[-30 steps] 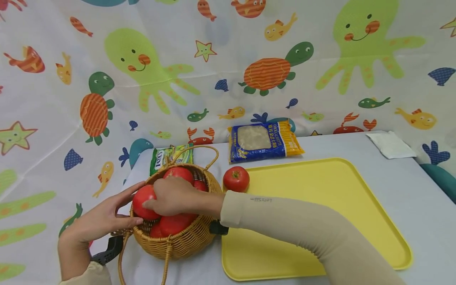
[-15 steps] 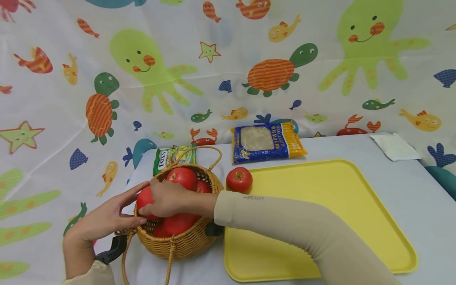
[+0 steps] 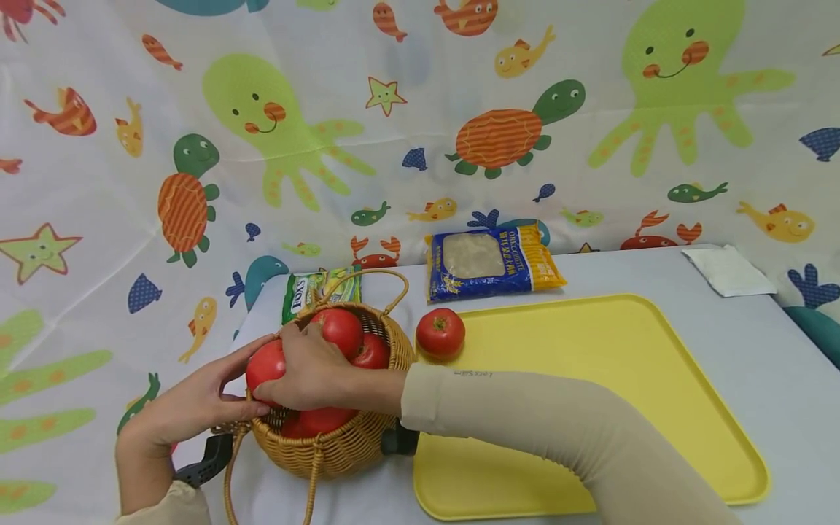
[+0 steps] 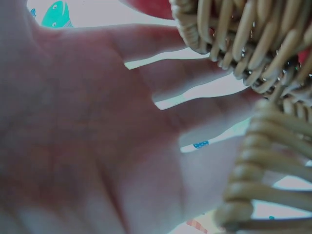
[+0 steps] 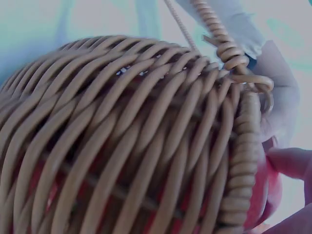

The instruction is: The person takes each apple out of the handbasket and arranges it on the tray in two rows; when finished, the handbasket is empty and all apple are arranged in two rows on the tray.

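A round wicker basket [image 3: 341, 456] full of red tomatoes stands on the table at left. My right hand [image 3: 311, 372] reaches into it and grips the leftmost tomato [image 3: 264, 364], thumb at the near side, fingers at the far side. Beside that hand lie another tomato [image 3: 341, 329], a smaller-looking one [image 3: 372, 353] and one nearer me [image 3: 328, 418]. My left hand [image 3: 187, 397] rests against the basket's left rim, thumb over the edge. In the left wrist view its fingers [image 4: 165, 41] look straight and spread along the wicker [image 4: 253, 34]; their tips are hidden.
A yellow tray [image 3: 577, 408] lies right of the basket, with one tomato [image 3: 441, 333] at its far left corner. Behind are a blue pasta bag [image 3: 488, 262] and a green FOX'S packet [image 3: 308, 292]. A white packet [image 3: 728, 270] lies at far right.
My right hand has turned slightly and spread its fingers wider round the left tomato, which has shifted a little. The left hand keeps its place on the basket. The head view has shifted slightly.
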Available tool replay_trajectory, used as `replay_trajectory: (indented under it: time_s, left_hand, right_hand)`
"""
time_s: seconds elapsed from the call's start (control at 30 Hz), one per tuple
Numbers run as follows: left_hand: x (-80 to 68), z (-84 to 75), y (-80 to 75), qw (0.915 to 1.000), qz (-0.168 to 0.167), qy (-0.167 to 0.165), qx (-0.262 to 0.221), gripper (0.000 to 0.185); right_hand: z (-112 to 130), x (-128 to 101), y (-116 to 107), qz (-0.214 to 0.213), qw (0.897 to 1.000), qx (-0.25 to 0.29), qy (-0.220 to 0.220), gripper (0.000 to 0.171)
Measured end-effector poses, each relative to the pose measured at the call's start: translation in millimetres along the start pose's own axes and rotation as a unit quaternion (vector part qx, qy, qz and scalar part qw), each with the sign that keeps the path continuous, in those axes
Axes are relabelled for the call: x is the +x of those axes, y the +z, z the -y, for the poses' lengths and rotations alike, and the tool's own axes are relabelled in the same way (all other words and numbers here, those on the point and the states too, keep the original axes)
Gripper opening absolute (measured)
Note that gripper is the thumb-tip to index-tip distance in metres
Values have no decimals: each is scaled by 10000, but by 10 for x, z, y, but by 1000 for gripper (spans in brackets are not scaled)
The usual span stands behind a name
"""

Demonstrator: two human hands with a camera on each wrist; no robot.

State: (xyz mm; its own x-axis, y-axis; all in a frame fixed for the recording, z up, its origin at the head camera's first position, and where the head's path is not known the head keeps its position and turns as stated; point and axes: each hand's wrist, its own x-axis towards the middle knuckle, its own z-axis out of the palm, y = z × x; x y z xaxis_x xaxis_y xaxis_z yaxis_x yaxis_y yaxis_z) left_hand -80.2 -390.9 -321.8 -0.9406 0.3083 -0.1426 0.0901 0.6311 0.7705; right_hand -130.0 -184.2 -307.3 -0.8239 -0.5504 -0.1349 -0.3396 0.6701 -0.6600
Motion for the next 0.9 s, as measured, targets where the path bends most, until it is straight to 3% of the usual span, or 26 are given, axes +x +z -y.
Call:
replay_trajectory:
  time_s: [0.3, 0.73, 0.9]
  left_hand:
    - [-2, -6, 6, 9996, 35, -135, -225, 83]
    - [0, -4, 12, 10000, -41, -9, 78, 84]
    - [-2, 10, 3, 10000, -41, -24, 59, 83]
  right_hand:
    - [-61, -45, -65, -129, 9980, 56, -617, 71]
    - [-249, -56, -241, 363, 9907, 716, -1099, 65]
    - [-274, -77, -264, 336, 9869, 854, -1326, 69]
